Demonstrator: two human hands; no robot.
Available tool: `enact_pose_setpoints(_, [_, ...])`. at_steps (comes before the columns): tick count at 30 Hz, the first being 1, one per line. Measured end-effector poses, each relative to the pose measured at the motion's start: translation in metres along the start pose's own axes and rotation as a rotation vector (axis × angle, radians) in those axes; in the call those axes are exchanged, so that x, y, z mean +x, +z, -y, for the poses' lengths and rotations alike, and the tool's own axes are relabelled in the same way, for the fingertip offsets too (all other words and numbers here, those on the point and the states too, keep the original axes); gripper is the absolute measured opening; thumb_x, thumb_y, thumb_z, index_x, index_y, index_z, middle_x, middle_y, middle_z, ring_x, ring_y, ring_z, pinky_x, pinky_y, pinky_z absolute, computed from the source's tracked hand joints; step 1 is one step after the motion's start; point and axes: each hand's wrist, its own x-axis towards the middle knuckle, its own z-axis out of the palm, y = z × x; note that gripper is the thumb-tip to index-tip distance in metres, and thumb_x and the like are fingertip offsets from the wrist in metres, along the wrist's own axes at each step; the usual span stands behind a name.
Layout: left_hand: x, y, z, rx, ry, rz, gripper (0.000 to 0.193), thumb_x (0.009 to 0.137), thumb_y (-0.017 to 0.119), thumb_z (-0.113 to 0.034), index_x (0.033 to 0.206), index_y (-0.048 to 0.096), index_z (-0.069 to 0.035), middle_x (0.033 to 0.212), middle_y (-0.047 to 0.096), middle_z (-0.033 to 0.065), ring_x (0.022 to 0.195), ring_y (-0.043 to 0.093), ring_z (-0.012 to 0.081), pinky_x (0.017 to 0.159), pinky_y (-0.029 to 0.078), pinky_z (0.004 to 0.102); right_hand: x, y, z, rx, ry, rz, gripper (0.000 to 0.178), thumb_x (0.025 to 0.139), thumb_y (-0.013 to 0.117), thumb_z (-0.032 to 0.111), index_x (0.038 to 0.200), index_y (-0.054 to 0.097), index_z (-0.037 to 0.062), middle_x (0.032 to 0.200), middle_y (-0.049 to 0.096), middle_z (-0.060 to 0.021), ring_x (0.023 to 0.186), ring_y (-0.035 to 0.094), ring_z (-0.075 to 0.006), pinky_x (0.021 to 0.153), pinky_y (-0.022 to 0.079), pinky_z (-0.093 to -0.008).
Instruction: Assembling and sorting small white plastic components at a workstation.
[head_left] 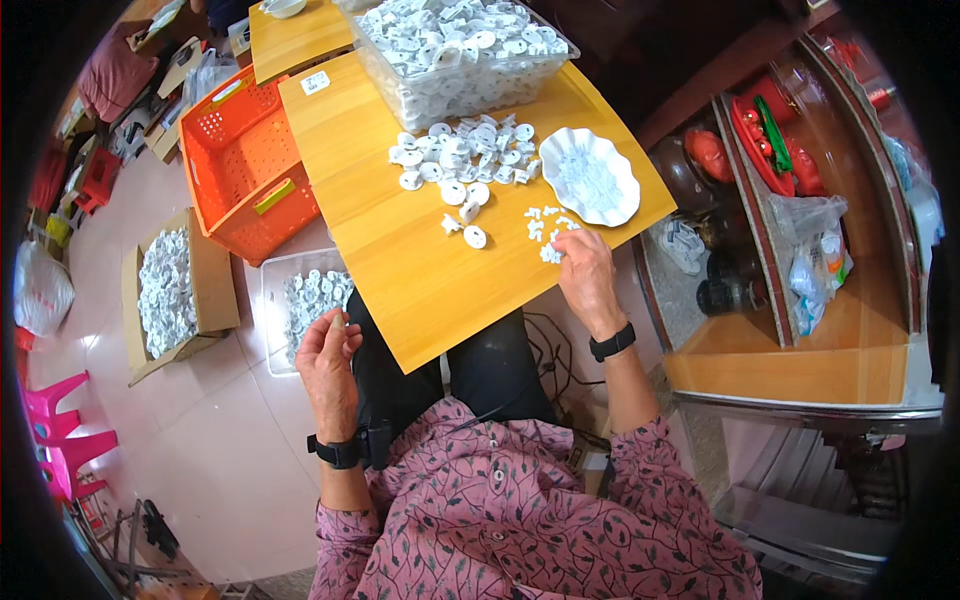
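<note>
My right hand (588, 280) is at the table's right edge, fingertips drawn together among small white plastic pieces (535, 229); whatever they pinch is hidden. Just above those pieces is a white scalloped dish (590, 178) holding more small, pale pieces. Left of the table's near corner, my left hand (328, 355) has its fingers curled and thumb pressed in. It hangs beside a clear bin of white plastic parts (318, 292), and I cannot make out what it grips. A loose heap of round white plastic parts (465, 152) lies mid-table, with a few apart from it.
A large clear tub (450, 95) heaped with white parts stands at the wooden table's (400, 290) far end. To the left are an orange crate (240, 165) and a cardboard box (205, 285) of parts. Wooden shelving (780, 365) stands close on the right. Pink stools (75, 450) are far left.
</note>
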Motion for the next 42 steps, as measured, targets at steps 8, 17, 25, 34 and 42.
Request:
enact_pose_setpoints(8, [-0.004, 0.008, -0.002, 0.033, 0.007, 0.005, 0.02, 0.095, 0.07, -0.018, 0.107, 0.068, -0.002, 0.093, 0.067, 0.0031, 0.08, 0.065, 0.0105, 0.071, 0.052, 0.0215, -0.005, -0.002, 0.005, 0.112, -0.179, -0.08, 0.018, 0.084, 0.055, -0.002, 0.094, 0.069, 0.0016, 0.105, 0.066, -0.0106, 0.102, 0.06, -0.0317, 0.088, 0.045, -0.0432])
enact_pose_setpoints(17, [-0.009, 0.011, -0.003, 0.02, 0.018, 0.029, 0.022, 0.096, 0.067, -0.014, 0.111, 0.067, 0.002, 0.096, 0.068, 0.0067, 0.08, 0.066, 0.0136, 0.072, 0.053, 0.0242, -0.026, -0.018, -0.002, 0.015, -0.032, -0.029, 0.023, 0.081, 0.057, -0.005, 0.099, 0.07, 0.0027, 0.109, 0.066, -0.0086, 0.106, 0.057, -0.0296, 0.091, 0.043, -0.044])
enact_pose_setpoints(25, [-0.014, 0.018, -0.006, 0.067, 0.035, 0.079, 0.019, 0.097, 0.066, -0.015, 0.108, 0.068, -0.001, 0.096, 0.068, 0.004, 0.081, 0.065, 0.0112, 0.073, 0.052, 0.023, -0.02, -0.012, 0.0, -0.061, -0.013, -0.122, 0.026, 0.081, 0.059, -0.004, 0.104, 0.069, 0.0032, 0.112, 0.066, -0.0071, 0.108, 0.056, -0.0282, 0.092, 0.042, -0.0425])
enact_pose_setpoints(34, [-0.015, 0.018, -0.001, 0.081, 0.035, 0.095, 0.021, 0.097, 0.065, -0.015, 0.11, 0.067, 0.001, 0.098, 0.068, 0.0055, 0.08, 0.064, 0.0118, 0.073, 0.053, 0.0236, -0.031, -0.007, -0.009, -0.102, 0.047, -0.173, 0.024, 0.081, 0.059, -0.003, 0.102, 0.07, 0.0023, 0.112, 0.065, -0.0086, 0.108, 0.056, -0.0292, 0.091, 0.043, -0.0434])
enact_pose_setpoints(42, [-0.017, 0.026, -0.001, 0.076, 0.027, 0.106, 0.02, 0.097, 0.066, -0.014, 0.109, 0.067, 0.001, 0.097, 0.068, 0.0058, 0.08, 0.064, 0.0117, 0.073, 0.052, 0.0242, -0.034, -0.008, 0.003, -0.061, -0.008, -0.131, 0.025, 0.081, 0.059, -0.004, 0.102, 0.071, 0.0034, 0.115, 0.064, -0.0089, 0.11, 0.056, -0.0291, 0.091, 0.042, -0.0432])
